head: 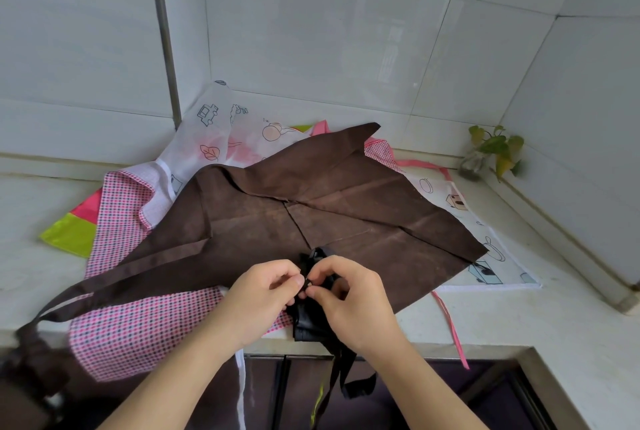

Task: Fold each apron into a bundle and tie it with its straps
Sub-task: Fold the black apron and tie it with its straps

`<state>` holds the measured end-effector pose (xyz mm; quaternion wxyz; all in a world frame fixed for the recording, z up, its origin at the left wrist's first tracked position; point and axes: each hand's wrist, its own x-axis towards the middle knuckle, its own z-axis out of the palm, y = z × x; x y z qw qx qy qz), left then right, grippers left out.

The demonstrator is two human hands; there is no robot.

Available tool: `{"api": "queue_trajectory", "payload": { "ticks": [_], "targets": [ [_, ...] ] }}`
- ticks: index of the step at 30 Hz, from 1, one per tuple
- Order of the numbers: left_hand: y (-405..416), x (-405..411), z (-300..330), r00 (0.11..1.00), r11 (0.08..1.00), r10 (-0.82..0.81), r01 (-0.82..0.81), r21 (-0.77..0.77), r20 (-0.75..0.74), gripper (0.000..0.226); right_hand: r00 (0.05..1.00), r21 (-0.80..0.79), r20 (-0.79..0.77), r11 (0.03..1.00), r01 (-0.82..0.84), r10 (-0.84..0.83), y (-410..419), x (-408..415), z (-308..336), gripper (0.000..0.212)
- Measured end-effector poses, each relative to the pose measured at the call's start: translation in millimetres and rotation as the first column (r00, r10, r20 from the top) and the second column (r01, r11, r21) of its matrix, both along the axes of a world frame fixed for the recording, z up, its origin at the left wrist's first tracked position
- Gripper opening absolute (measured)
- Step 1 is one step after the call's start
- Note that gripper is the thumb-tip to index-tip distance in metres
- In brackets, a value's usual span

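At the far left, a brown strap point(114, 282) is seen trailing off the bench point(519, 318) edge, evidently left loose because its apron has not yet been folded. A yellow-green and pink cloth point(74, 228) lies flat beneath a pink checked apron point(131, 322), which is spread under the others as part of a waiting pile. A white printed apron point(214, 131) is propped partly up the tiled wall point(329, 41) behind, apparently pushed back to clear working room. Over all of these the brown apron point(346, 207) is laid open, creased but unfolded, and it serves as the surface on which the present bundle is worked.

The left hand point(263, 294) is held curled, its fingertips pinching the dark strap at the top of the black apron bundle point(308, 318). That bundle, already folded small, rests at the near edge of the bench on the brown apron, between the two hands. The right hand point(349, 301) is likewise curled, thumb and forefinger nipping the strap just opposite the left, so that a knot can be drawn; the tying appears to be in hand. A black strap end point(346, 381) is left hanging below the bench edge. Further right, a pink strap point(450, 325) dangles, and a small plant in a glass point(491, 152) is kept in the corner, well apart.
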<state>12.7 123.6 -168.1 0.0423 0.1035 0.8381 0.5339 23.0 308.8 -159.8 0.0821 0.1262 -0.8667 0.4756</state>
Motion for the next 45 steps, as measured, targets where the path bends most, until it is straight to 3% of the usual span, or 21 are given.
{"api": "queue_trajectory", "payload": {
  "ticks": [8,13,19,22,28,37,45],
  "targets": [
    [4,4,-2,0.998,0.991,0.013,-0.021,-0.130,-0.059,0.019,0.990,0.242,-0.062,0.964,-0.106,0.124,9,-7,10,0.016],
    [6,5,-5,0.995,0.992,0.002,-0.015,-0.129,-0.095,0.018,0.999,0.088,-0.035,0.996,0.002,0.001,0,-3,6,0.012],
    [2,6,-6,0.995,0.997,0.029,-0.035,-0.064,-0.100,0.026,0.997,0.032,-0.016,0.997,0.069,-0.069,-2,-1,-2,0.017],
    [5,6,-9,0.989,0.993,0.112,-0.114,-0.015,-0.101,0.025,0.996,-0.042,0.063,0.997,0.062,-0.059,3,-2,-1,0.015],
    [12,5,-11,0.979,0.982,0.191,-0.191,0.013,-0.070,0.019,0.996,-0.026,0.086,0.999,-0.028,0.030,6,-2,5,0.018],
    [8,7,-12,0.987,0.991,0.137,-0.137,-0.004,-0.080,0.017,0.989,-0.087,0.134,0.995,-0.054,0.065,7,4,11,0.015],
    [3,6,-9,0.994,1.000,0.014,-0.013,0.014,-0.106,0.027,0.999,-0.064,0.043,0.998,-0.006,0.008,-2,-5,9,0.019]
  ]
}}
